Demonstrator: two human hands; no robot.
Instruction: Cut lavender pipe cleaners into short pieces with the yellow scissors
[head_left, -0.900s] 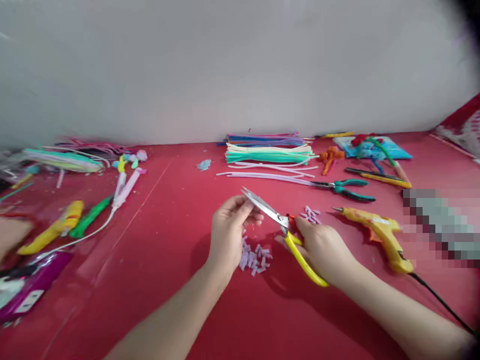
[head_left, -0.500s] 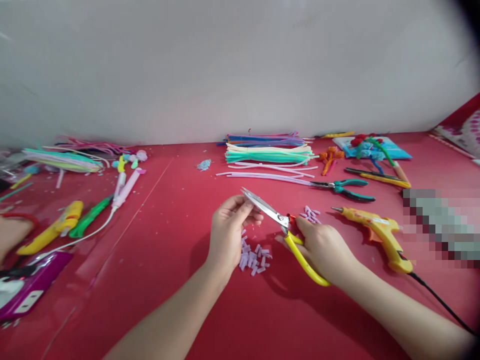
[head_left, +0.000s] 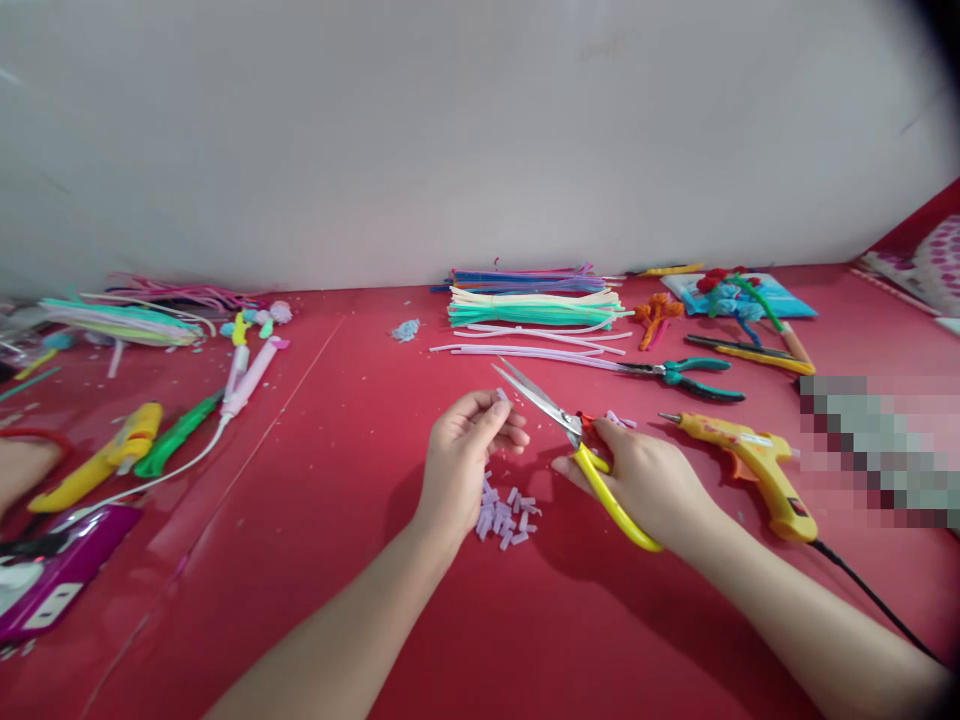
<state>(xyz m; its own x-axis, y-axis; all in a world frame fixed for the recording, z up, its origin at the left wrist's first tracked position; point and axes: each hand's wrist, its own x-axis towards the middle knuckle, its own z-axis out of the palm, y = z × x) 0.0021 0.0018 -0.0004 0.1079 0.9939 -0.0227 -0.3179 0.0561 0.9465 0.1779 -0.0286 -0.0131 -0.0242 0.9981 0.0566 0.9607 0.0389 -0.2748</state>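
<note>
Pale grey wall fills the far side, and beneath it spreads a red tabletop flecked with tiny scraps. Bundled fuzzy stems lie at the far edge, near the wall. A yellow glue gun rests to the right, beside the right hand, which is closed round yellow-handled scissors. Their blades stand slightly parted, near the left hand, whose thumb and finger pinch a small lilac piece. A clean snip wants the blades square to the fuzz and well off the fingertips, with a light, steady pinch. Short lilac bits form a loose heap between the forearms.
</note>
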